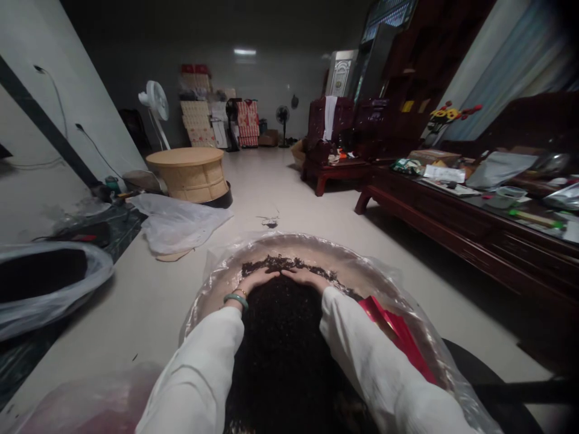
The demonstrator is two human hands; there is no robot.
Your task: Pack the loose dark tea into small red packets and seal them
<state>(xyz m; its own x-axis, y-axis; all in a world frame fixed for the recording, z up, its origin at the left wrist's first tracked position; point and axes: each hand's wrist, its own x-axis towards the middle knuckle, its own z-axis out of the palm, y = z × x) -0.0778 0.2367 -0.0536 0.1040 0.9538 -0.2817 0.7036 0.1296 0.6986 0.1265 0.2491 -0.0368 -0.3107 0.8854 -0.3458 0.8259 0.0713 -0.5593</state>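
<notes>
A heap of dark loose tea leaves [284, 355] fills the middle of a wide round tray [357, 259] lined with clear plastic. At the far side of the heap, my left hand [260, 278] rests with its fingers stretched out and touching the leaves; a green bangle [236, 299] circles its wrist. Opposite it, my right hand [305, 277] lies on the leaves too, fingers extended, its tips close to those of the left. Both palms are hidden. Beside my right forearm, a red packet [400, 334] lies inside the tray's rim.
An open plastic-lined bag [97, 265] with dark contents stands at left. Clear plastic sheeting [181, 220] lies before a round wooden drum-like table [185, 158]. A cluttered dark wooden table [452, 214] runs along the right. Stacked boxes [196, 120] and fans are at the back.
</notes>
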